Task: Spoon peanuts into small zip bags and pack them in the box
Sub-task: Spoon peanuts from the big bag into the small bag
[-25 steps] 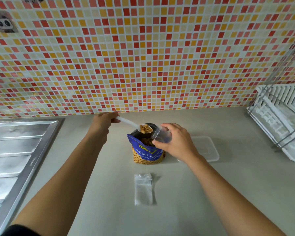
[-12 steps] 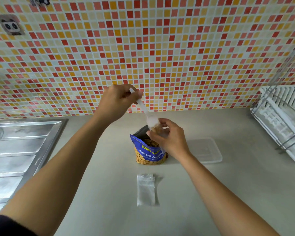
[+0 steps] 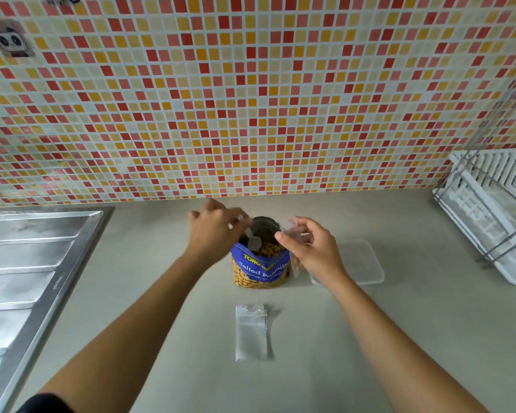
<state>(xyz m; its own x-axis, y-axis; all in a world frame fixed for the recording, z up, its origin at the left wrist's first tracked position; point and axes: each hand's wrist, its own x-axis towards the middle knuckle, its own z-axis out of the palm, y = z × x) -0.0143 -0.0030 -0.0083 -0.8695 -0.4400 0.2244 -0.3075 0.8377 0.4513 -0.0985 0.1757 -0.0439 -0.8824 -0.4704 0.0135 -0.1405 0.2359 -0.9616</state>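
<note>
A blue bag of salted peanuts [image 3: 261,268] stands open on the counter, peanuts showing in its mouth. My left hand [image 3: 213,234] holds a white plastic spoon [image 3: 252,241] whose bowl dips into the bag's mouth. Just right of the bag, my right hand [image 3: 312,248] pinches the top of a small clear zip bag [image 3: 296,263] with some peanuts at its bottom. A clear plastic box [image 3: 359,260] sits on the counter behind my right hand. An empty small zip bag [image 3: 251,332] lies flat in front of the peanut bag.
A steel sink drainboard [image 3: 27,269] fills the left side. A white dish rack [image 3: 489,213] stands at the right edge. The mosaic tile wall [image 3: 251,99] rises right behind the counter.
My left hand came down from above the zip bag and put the spoon back into the peanut bag. My right hand moved the zip bag slightly right, peanuts now inside it.
</note>
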